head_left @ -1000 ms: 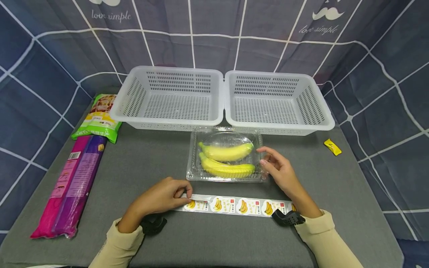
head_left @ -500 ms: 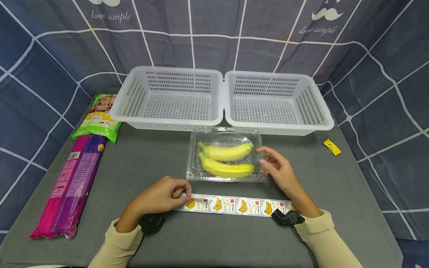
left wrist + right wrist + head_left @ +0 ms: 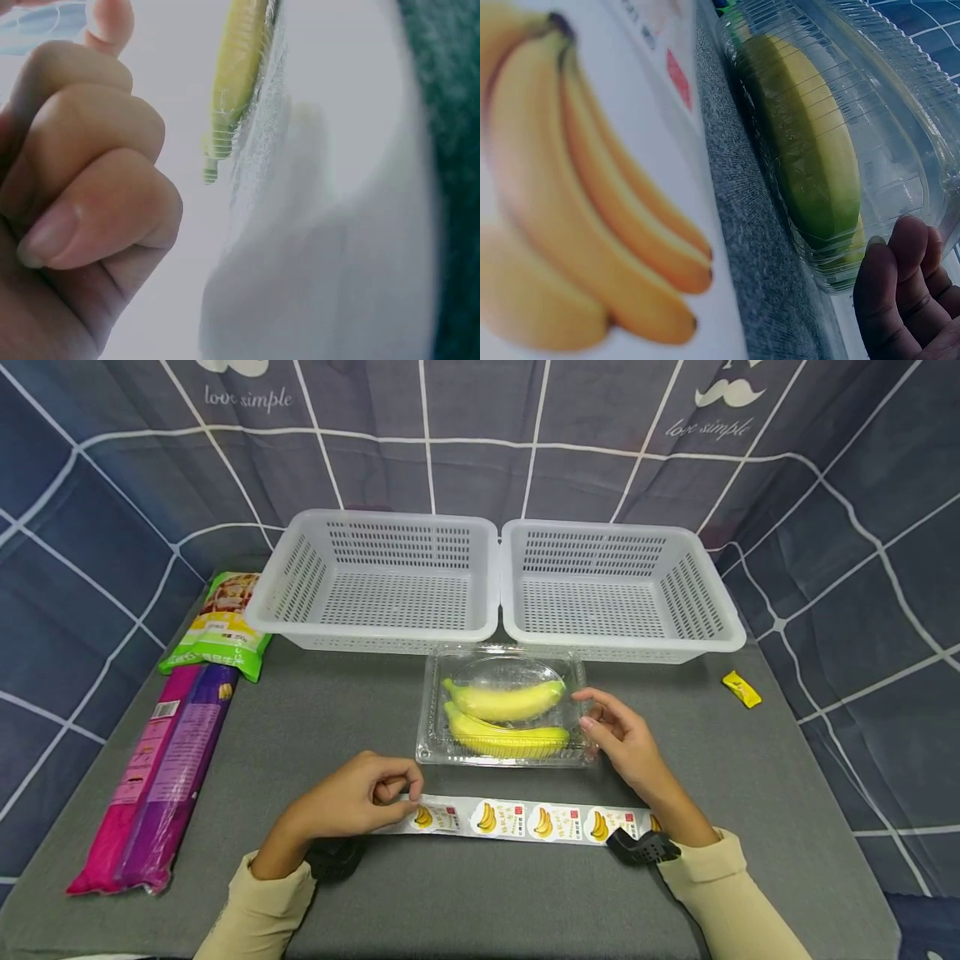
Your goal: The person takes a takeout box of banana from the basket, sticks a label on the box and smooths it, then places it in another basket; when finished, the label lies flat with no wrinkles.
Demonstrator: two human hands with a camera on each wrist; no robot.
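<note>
Two hands at work over a boxed pair of bananas (image 3: 506, 702).
The left hand (image 3: 358, 799) pinches the strip of stickers (image 3: 516, 821) near its left end; the right hand (image 3: 630, 745), fingers relaxed, touches the right edge of the clear box (image 3: 430, 722), which sits just in front of two white baskets (image 3: 375, 639).
</note>
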